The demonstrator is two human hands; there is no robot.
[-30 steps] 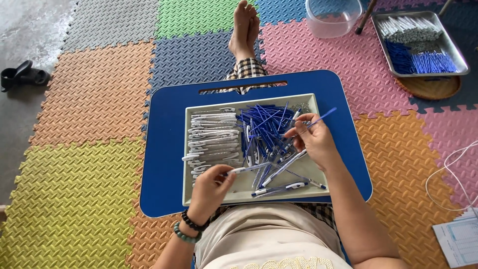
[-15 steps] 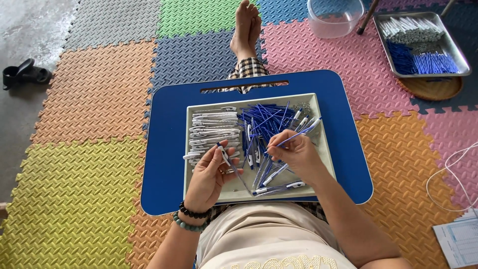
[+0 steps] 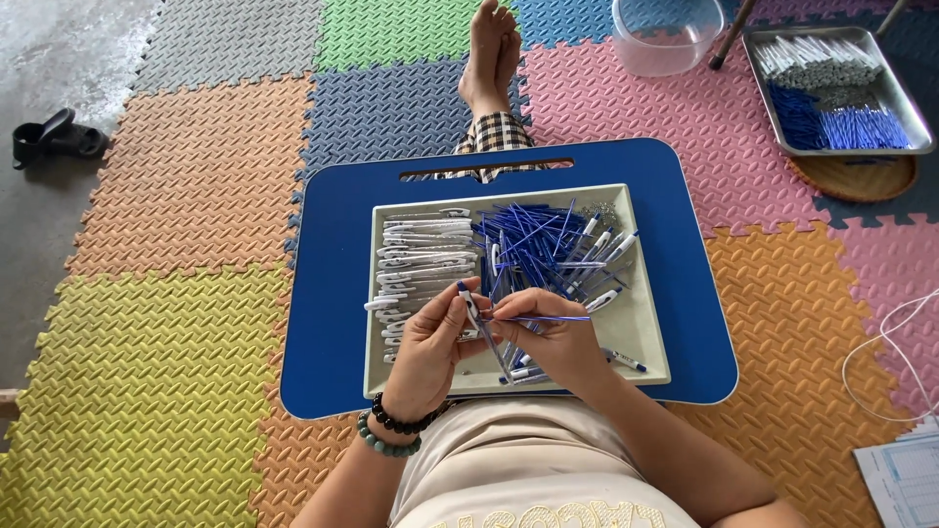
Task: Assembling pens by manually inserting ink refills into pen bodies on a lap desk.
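Note:
My left hand (image 3: 430, 350) holds a white pen barrel (image 3: 469, 305) upright over the front of a pale tray (image 3: 646, 342). Close beside it, my right hand (image 3: 548, 344) pinches a thin blue refill (image 3: 543, 318) that lies level and points toward the barrel. The tray rests on a blue lap desk (image 3: 333, 293) across my legs. In the tray, a row of white pen barrels (image 3: 421, 256) lies on the left, a heap of blue refills (image 3: 528, 244) in the middle, and a few assembled pens (image 3: 602, 249) on the right.
Coloured foam mats (image 3: 166, 293) cover the floor. A metal tray (image 3: 841, 93) of more pen parts sits at the far right on a woven basket (image 3: 851, 178), beside a clear plastic tub (image 3: 665, 37). A black sandal (image 3: 54, 139) lies far left; a white cable (image 3: 895, 342) and papers (image 3: 905, 479) lie right.
My left hand lifted a white barrel from the row and moved to the middle. My right hand came down from the refill heap with a blue refill to meet it.

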